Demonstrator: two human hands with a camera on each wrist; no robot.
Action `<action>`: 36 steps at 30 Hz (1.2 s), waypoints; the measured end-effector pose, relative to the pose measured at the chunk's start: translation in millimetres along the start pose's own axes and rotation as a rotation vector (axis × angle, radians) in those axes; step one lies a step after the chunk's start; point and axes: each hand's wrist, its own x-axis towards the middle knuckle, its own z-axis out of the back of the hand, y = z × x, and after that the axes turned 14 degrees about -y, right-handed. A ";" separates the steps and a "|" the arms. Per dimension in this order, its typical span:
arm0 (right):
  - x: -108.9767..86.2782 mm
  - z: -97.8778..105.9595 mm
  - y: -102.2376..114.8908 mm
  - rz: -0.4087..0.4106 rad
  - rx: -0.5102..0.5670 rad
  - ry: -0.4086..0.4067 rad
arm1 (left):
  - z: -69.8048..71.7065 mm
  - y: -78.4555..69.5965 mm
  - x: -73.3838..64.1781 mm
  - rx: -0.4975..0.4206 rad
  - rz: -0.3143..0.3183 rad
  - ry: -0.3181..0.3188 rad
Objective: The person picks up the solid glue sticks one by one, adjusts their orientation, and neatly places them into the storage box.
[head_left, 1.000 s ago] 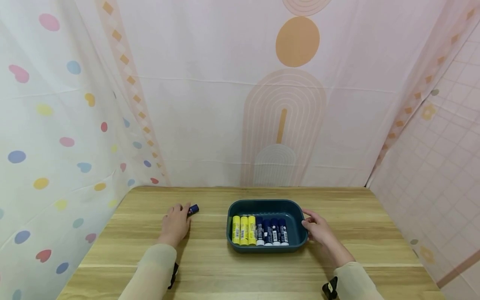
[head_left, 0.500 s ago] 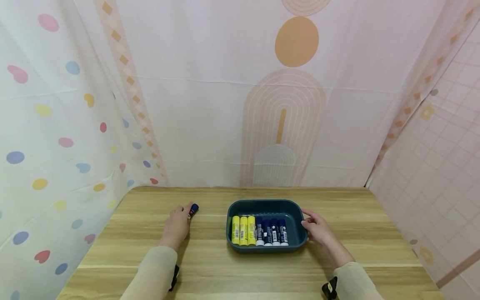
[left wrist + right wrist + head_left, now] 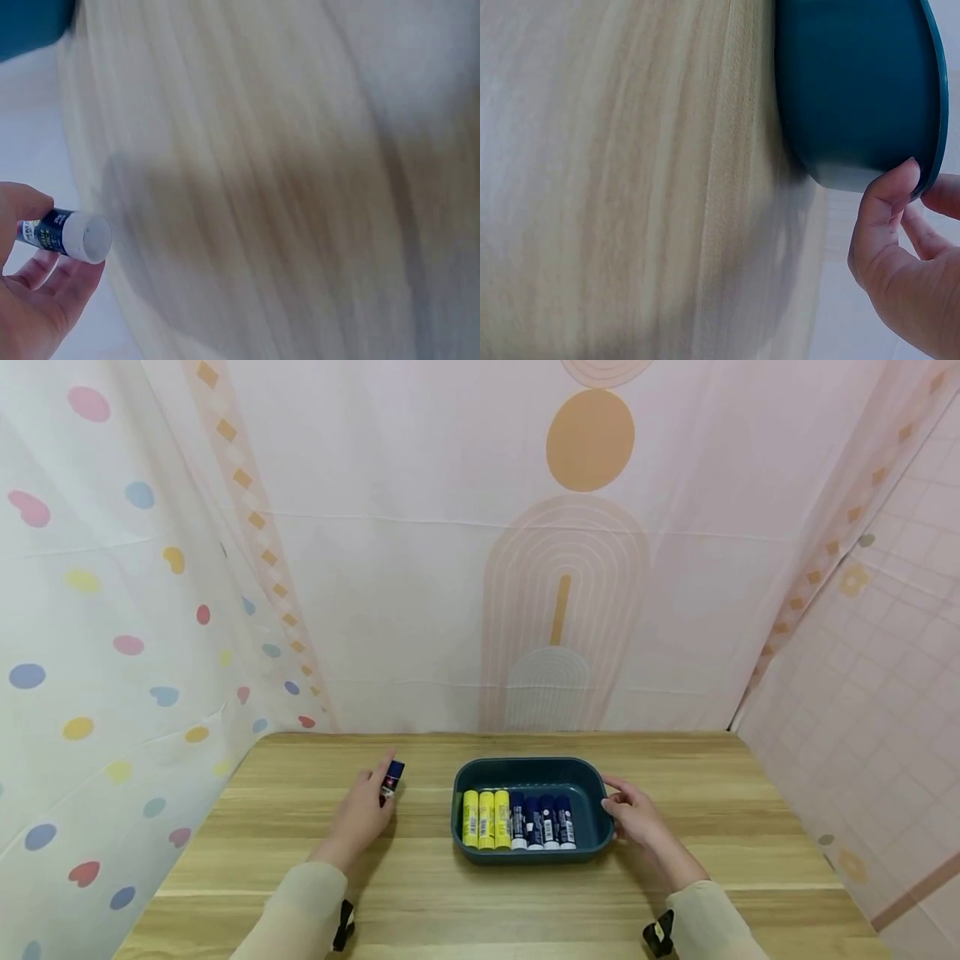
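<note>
My left hand [image 3: 362, 812] grips a dark blue glue stick [image 3: 392, 772] at the left of the table. In the left wrist view the glue stick [image 3: 54, 231] lies between thumb and fingers, its white base facing the camera. A dark teal plastic bin [image 3: 525, 857] stands to the right of it. Inside, several yellow glue sticks [image 3: 486, 820] and several dark blue glue sticks with white ends [image 3: 550, 823] lie side by side. With thumb and fingers my right hand [image 3: 637, 817] pinches the bin's right end; the right wrist view shows the thumb [image 3: 896, 184] close under the rim.
Everything stands on a wood-grain table [image 3: 480, 910]. Patterned cloth curtains [image 3: 405, 610] hang behind it and at both sides. Within the bin, bare floor shows to the right of the dark blue glue sticks.
The blue glue stick has turned more upright in my left hand, which has shifted slightly to the right with the fingers now around it. The right hand and bin stay put.
</note>
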 end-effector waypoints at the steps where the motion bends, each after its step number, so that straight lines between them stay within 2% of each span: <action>1: 0.1 -0.2 0.4 -0.005 -0.001 -0.006 | -0.1 -2.2 -0.5 -0.018 -0.002 0.002; 3: 0.2 -0.1 0.3 -0.006 -0.009 -0.010 | -0.5 -6.6 -1.1 -0.057 -0.008 0.003; 9: -0.9 0.3 0.5 0.001 -0.012 -0.002 | -0.1 -21.5 -0.4 -0.240 0.042 0.018; 13: 0.0 0.5 -0.9 0.013 -0.008 0.011 | 0.3 -31.3 1.7 -0.377 0.113 0.034; 15: 0.4 0.5 -1.0 0.007 -0.011 0.013 | 1.1 -36.7 2.3 -0.440 0.168 0.045; 20: -1.0 -0.1 1.4 -0.005 -0.009 0.002 | 0.9 -49.2 4.4 -0.534 0.271 0.053; 25: -1.5 -0.3 1.4 -0.004 -0.005 -0.006 | 0.3 -63.9 6.0 -0.574 0.286 0.065; 32: -1.3 0.5 0.9 -0.005 -0.011 -0.005 | -2.9 -98.4 3.6 -0.639 0.304 0.092; 36: -1.2 0.4 0.9 -0.008 -0.009 -0.005 | -7.0 -119.2 0.5 -0.691 0.270 0.117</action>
